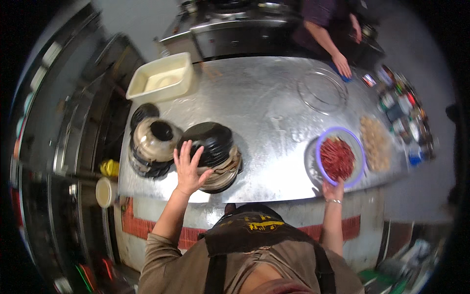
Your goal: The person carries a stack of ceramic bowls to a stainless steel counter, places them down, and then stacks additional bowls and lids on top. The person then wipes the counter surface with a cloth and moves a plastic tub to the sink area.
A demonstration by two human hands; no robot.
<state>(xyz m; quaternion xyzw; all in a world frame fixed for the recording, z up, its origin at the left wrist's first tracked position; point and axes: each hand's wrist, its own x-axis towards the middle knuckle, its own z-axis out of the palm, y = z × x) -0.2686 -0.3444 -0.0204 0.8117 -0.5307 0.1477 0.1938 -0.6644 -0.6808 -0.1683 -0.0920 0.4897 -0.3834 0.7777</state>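
Note:
My right hand [333, 190] grips the near rim of a purple-rimmed plastic basin [359, 147], over the right part of the steel table [264, 110]. Inside the basin lies a heap of shredded red meat [337, 158]. My left hand [190, 171] is spread, with its fingers apart, over a stack of bowls or pots at the left. That stack has a dark bowl [207, 143] on top and brownish vessels [220, 182] below. Whether the left fingers touch it, I cannot tell. Left of it stands another stack with a brown, glossy pot [154, 141].
A cream plastic tub [161, 79] sits at the far left corner. Metal rings [323, 91] lie at the back right, near a co-worker's hand [341, 66] on a blue cloth. Pale pieces of food [374, 143] are beside the basin. Several bottles and jars [404, 106] crowd the right end.

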